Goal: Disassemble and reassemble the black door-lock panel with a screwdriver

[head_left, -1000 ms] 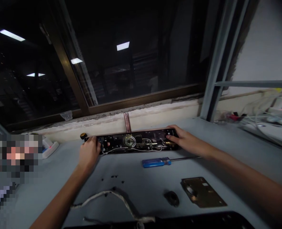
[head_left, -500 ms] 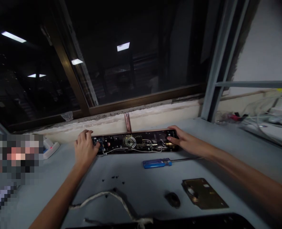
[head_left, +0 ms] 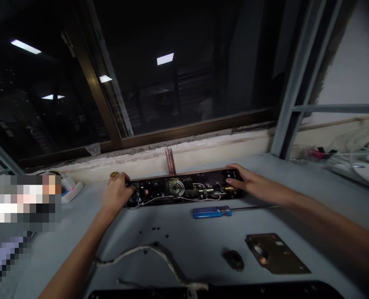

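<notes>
A long black door lock panel is held above the far side of the table, its inner side facing me. It shows a round metal disc, white wires and a blue circuit board at the left. A copper-coloured handle sticks up behind it. My left hand is closed around the left end, thumb in front. My right hand grips the right end, thumb on the inner face. A small gold-coloured thing shows at the left fingers; its kind is unclear. Just below the panel lies a blue-handled screwdriver.
A metal plate and a dark oval part lie at right front. Several small screws are scattered near a white-wrapped cable. A black panel edges the bottom. A power strip stands left; wires lie right.
The view has shifted slightly, so everything sits further right. The left fingers have curled in more, and a gold-coloured thing now shows beside them. Both hands still hold the panel.
</notes>
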{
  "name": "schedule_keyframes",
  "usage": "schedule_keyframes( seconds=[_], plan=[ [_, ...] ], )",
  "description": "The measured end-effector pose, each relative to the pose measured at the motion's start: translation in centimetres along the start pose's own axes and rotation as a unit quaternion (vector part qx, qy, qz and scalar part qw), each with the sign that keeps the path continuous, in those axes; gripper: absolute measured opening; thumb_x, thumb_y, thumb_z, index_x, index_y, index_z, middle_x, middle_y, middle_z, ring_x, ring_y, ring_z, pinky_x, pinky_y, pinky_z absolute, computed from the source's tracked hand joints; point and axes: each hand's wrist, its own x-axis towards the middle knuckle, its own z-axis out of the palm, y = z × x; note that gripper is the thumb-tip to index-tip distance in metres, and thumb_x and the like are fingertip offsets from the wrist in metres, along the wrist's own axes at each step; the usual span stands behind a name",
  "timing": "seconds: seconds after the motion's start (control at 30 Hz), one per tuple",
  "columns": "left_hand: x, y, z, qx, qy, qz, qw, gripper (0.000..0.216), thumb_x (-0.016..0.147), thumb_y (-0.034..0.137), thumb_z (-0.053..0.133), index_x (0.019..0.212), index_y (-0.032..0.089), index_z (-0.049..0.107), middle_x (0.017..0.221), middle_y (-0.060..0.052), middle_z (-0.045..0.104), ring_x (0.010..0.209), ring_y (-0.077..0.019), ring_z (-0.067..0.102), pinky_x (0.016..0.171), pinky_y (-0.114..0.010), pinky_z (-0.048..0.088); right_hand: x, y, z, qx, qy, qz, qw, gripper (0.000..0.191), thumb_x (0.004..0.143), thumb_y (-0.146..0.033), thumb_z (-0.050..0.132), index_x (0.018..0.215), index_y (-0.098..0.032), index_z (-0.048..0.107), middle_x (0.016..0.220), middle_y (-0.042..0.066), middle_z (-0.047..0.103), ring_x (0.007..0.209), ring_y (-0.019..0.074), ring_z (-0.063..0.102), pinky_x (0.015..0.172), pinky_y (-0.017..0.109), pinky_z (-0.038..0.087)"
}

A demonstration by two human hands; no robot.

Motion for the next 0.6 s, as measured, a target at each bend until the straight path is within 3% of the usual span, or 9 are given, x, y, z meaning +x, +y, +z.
schedule_keyframes(
  seconds=[0.37,0.6],
  plan=[
    [-1.0,0.2,-1.5,0.013,-0.050,-0.023,0.998,0.020,0.071,0.026,0.050,0.089,0.019,0.053,0.096,-0.008,0.063,0.095,-0.0263,0.055,0.072,-0.032,0.044,-0.2,-0.5,-0.4,-0.006,-0.007,-0.002,1.000,0.039,0.079,-0.046,0.046,0.111,-0.026,0.044,0.097,0.004,0.060,0.095,0.0250,0.055,0.085,0.039,0.043],
    [-2.0,-0.1,-1.9,0.021,-0.077,-0.008,0.997,0.024,0.072,0.026,0.050,0.095,0.020,0.053,0.101,-0.006,0.062,0.097,-0.0241,0.054,0.078,-0.031,0.041,-0.7,-2.1,-0.9,-0.020,-0.013,0.039,0.999,0.039,0.075,-0.049,0.048,0.105,-0.024,0.045,0.099,0.005,0.060,0.097,0.0250,0.054,0.087,0.035,0.042]
  ],
)
